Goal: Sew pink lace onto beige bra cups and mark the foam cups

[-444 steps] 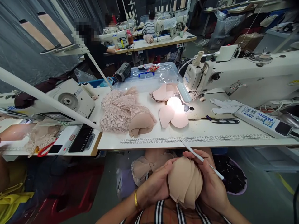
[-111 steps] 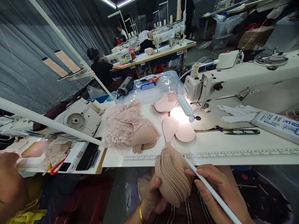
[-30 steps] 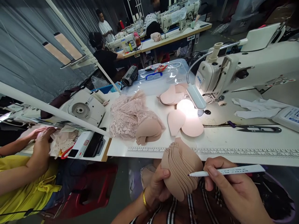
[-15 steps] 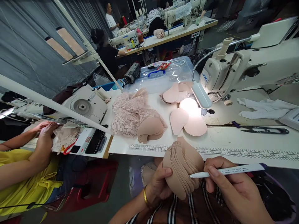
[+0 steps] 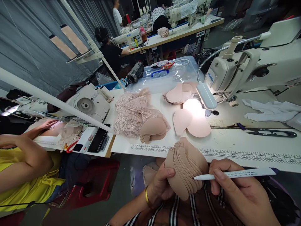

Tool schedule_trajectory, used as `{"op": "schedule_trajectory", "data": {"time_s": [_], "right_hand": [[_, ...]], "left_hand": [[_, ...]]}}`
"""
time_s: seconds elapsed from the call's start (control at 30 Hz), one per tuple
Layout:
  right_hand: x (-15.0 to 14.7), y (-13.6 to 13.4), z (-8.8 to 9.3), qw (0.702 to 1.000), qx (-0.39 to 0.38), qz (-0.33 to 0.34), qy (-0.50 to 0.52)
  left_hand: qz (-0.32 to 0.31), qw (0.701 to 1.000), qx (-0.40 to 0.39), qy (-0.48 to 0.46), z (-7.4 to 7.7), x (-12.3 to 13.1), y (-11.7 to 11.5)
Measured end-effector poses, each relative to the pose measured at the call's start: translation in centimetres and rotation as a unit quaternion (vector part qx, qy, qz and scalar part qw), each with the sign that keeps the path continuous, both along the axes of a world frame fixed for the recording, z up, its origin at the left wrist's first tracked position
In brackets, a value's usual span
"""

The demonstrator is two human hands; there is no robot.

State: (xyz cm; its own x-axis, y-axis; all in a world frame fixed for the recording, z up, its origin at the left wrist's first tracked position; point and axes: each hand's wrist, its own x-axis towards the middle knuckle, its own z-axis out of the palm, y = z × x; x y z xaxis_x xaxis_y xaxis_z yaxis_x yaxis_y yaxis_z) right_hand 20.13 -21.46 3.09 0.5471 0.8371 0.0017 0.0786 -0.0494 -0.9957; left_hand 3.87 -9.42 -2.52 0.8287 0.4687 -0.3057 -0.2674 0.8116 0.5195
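Note:
Fanned out in my left hand (image 5: 162, 182) is a stack of beige bra cup pieces (image 5: 183, 169), with my thumb on top and the other fingers beneath. My right hand (image 5: 237, 188) pinches a white marker pen (image 5: 242, 173), its tip at the layered edges of the stack; whether it touches cannot be made out. Beyond the stack, more beige cups (image 5: 154, 129) lie on a heap of beige lace (image 5: 131, 110). Paler cup pieces (image 5: 182, 121) rest under the lamp, and another pile of them (image 5: 175, 94) sits behind.
A sewing machine (image 5: 225, 75) with a lamp (image 5: 207, 95) stands at the right. Black thread snips (image 5: 272, 133) lie near the printed ruler strip (image 5: 225, 153) on the table edge. A white thread-stand pole (image 5: 58, 102) crosses the left side. A co-worker in yellow (image 5: 25, 169) sits at the left.
The view has shifted slightly, so the table things sit a little further right. My hands keep their hold on the stack and pen. The co-worker's near arm has drawn back left.

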Motion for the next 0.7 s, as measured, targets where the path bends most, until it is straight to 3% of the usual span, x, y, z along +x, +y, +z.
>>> {"op": "schedule_trajectory", "data": {"time_s": [0.2, 0.4, 0.7], "right_hand": [[-0.27, -0.11, 0.12, 1.000, 0.000, 0.003, 0.019], [-0.06, -0.18, -0.19, 0.997, 0.010, 0.037, -0.063], [0.23, -0.21, -0.51, 0.991, 0.035, 0.076, -0.102]], "left_hand": [[0.006, 1.000, 0.007, -0.014, -0.03, 0.03, -0.23], [0.012, 1.000, 0.006, -0.004, 0.18, 0.23, -0.31], [0.009, 1.000, 0.011, 0.003, 0.07, 0.11, -0.41]]}}
